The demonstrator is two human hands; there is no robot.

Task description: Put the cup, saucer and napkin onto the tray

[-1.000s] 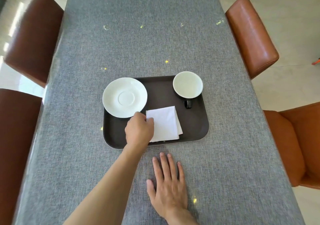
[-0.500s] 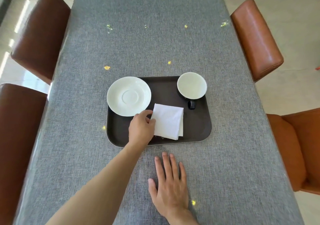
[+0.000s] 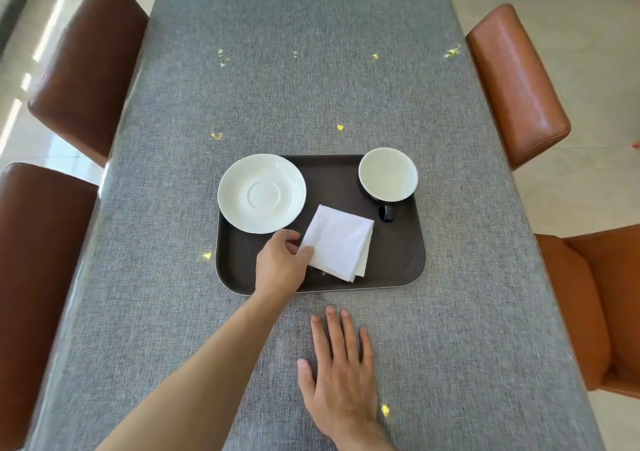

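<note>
A dark brown tray [image 3: 398, 260] lies in the middle of the table. A white saucer [image 3: 261, 193] sits on its far left corner, overhanging the rim. A cup [image 3: 388, 174], white inside and dark outside, stands at the tray's far right corner with its handle toward me. A folded white napkin [image 3: 341, 242] lies tilted on the tray's middle. My left hand [image 3: 281, 266] pinches the napkin's left corner. My right hand [image 3: 341, 378] rests flat on the tablecloth in front of the tray, fingers spread, holding nothing.
A grey tablecloth [image 3: 311, 86] covers the long table. Brown leather chairs stand at the left [image 3: 86, 66] and near left [image 3: 31, 277]; orange-brown chairs stand at the right [image 3: 516, 83] and near right [image 3: 599, 305]. Small yellow light spots dot the cloth.
The napkin has turned and shifted slightly toward the far right under my left hand's grip. My right hand has stayed flat on the cloth.
</note>
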